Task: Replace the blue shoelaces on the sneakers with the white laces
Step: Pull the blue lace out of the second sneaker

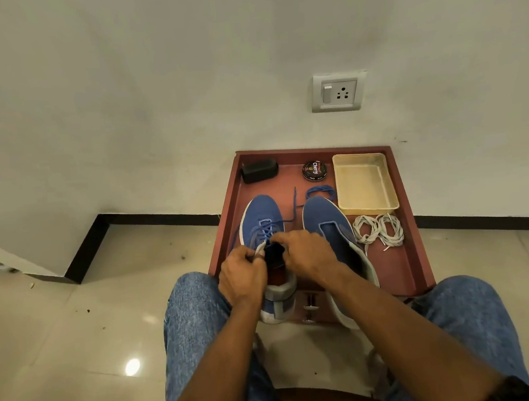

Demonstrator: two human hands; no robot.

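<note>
Two blue sneakers stand on a reddish-brown tray. The left sneaker still carries a blue lace whose loose ends trail off to both sides. My left hand grips the grey collar of that shoe at its left side. My right hand pinches at the lace near the top eyelets. The right sneaker has bare eyelets. A removed blue lace lies coiled beyond its toe. Two bundles of white laces lie to its right.
A cream plastic tub, a round shoe polish tin and a black brush sit at the tray's far end against the wall. My knees in jeans flank the tray's near edge. A wall socket is above.
</note>
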